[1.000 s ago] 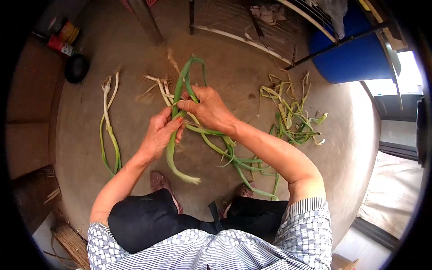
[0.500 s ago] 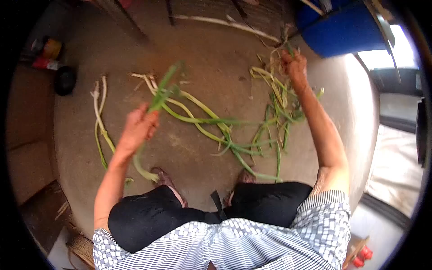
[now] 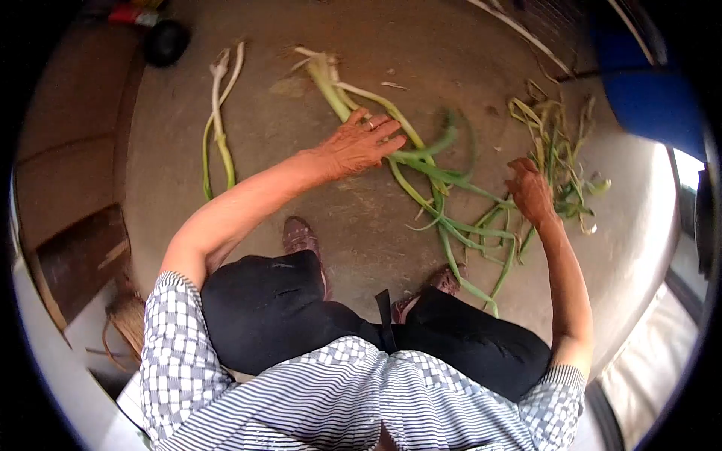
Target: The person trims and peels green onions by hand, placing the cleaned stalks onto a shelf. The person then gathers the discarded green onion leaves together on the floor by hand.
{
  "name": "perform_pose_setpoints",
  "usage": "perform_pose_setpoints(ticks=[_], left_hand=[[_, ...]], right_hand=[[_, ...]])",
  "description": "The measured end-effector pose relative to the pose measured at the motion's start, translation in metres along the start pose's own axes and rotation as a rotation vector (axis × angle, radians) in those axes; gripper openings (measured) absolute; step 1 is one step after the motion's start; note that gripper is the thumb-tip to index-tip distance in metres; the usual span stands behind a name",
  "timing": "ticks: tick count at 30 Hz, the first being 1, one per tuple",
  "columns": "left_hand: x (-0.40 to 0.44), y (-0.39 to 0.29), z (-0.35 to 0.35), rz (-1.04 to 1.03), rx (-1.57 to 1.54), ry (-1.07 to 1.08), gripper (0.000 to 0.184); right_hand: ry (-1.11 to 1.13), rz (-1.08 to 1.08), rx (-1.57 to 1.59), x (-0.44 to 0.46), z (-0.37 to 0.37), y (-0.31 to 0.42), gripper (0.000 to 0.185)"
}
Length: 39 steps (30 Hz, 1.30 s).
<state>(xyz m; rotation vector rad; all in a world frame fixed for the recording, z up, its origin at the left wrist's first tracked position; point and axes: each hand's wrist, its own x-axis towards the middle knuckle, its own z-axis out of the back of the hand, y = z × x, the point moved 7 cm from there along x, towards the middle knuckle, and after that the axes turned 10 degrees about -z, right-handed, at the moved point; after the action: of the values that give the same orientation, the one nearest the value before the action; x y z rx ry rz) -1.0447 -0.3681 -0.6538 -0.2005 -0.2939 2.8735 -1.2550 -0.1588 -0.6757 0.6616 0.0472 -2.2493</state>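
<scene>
My left hand (image 3: pixel 361 141), with a ring on one finger, is spread open over several long green onions (image 3: pixel 410 131) on the floor. Their pale root ends point up and left, and their green leaves trail right and toward my feet. The hand hides part of the stalks, and its fingers seem to touch them. My right hand (image 3: pixel 531 194) hovers beside a heap of loose, partly yellowed onion leaves (image 3: pixel 553 143), its fingers loosely bent and apart, with nothing visible in them. Farther left, a smaller group of green onions (image 3: pixel 218 124) lies apart.
My shoes (image 3: pixel 302 237) stand on the brown floor, close to the leaf tips. A black round object (image 3: pixel 165 43) lies at the upper left. At the upper right is a blue container (image 3: pixel 650 105). A pale stick (image 3: pixel 523 34) lies along the far side.
The green onion in my left hand has been laid with the middle group and the hand has opened. My right hand has let go of the leaves and come nearer to me. The view has shifted.
</scene>
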Motion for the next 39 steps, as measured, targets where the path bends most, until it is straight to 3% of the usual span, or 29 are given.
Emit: perform_pose_setpoints(ticks=[1,2,5,9,10,12,14,16,19,21,25,28,31,33,35,38,39], left_hand=[[-0.012,0.003,-0.009,0.015,-0.011,-0.044,0.049],[-0.028,0.021,-0.02,0.165,-0.042,-0.006,0.05],[-0.127,0.08,-0.024,0.634,0.023,-0.309,0.048],[-0.275,0.131,-0.038,1.272,0.083,-0.429,0.06],[-0.299,0.137,-0.041,1.413,0.027,-0.363,0.066],[-0.333,0.144,-0.055,1.67,-0.11,-0.237,0.079],[-0.343,0.146,-0.072,1.736,-0.123,-0.253,0.089],[-0.346,0.152,-0.101,1.699,-0.125,-0.262,0.095],[-0.345,0.161,-0.122,1.571,-0.14,-0.228,0.099],[-0.348,0.16,-0.115,1.593,-0.168,-0.125,0.1],[-0.366,0.162,-0.113,1.581,-0.149,-0.181,0.079],[-0.355,0.155,-0.117,1.583,-0.464,-0.139,0.057],[-0.302,0.127,-0.105,1.442,-0.825,-0.518,0.037],[-0.26,0.109,-0.126,1.375,-1.562,-0.893,0.028],[-0.205,0.093,-0.108,1.347,-1.794,-1.0,0.025],[-0.133,0.072,-0.083,1.083,-2.025,-0.979,0.032],[-0.112,0.067,-0.08,0.996,-2.074,-0.95,0.036]], right_hand=[[-0.061,0.006,-0.006,-0.001,0.011,0.01,0.04],[-0.11,0.007,0.002,0.001,0.017,0.015,0.038],[-0.198,0.144,0.056,0.015,0.01,0.049,0.034],[-0.113,0.287,0.028,0.032,-0.01,0.142,0.068],[0.081,0.158,0.013,0.048,-0.022,0.155,0.09],[0.003,0.204,-0.261,0.045,-0.023,0.192,0.097],[-0.015,0.267,-0.417,0.041,-0.028,0.22,0.103],[0.026,0.335,-0.452,0.036,-0.039,0.233,0.108],[0.123,0.213,-0.438,0.053,-0.058,0.239,0.111],[0.02,0.242,-0.432,0.061,-0.068,0.238,0.109],[-0.163,0.265,-0.392,0.07,-0.074,0.236,0.1],[-0.188,0.218,-0.327,0.078,-0.075,0.23,0.092],[-0.197,0.238,-0.284,0.081,-0.071,0.227,0.073],[-0.136,0.231,-0.252,0.087,-0.067,0.225,0.058],[0.002,0.18,-0.208,0.086,-0.046,0.227,0.044],[0.065,0.177,0.203,0.086,-0.007,0.235,0.034],[0.2,0.176,0.28,0.085,-0.007,0.238,0.034]])
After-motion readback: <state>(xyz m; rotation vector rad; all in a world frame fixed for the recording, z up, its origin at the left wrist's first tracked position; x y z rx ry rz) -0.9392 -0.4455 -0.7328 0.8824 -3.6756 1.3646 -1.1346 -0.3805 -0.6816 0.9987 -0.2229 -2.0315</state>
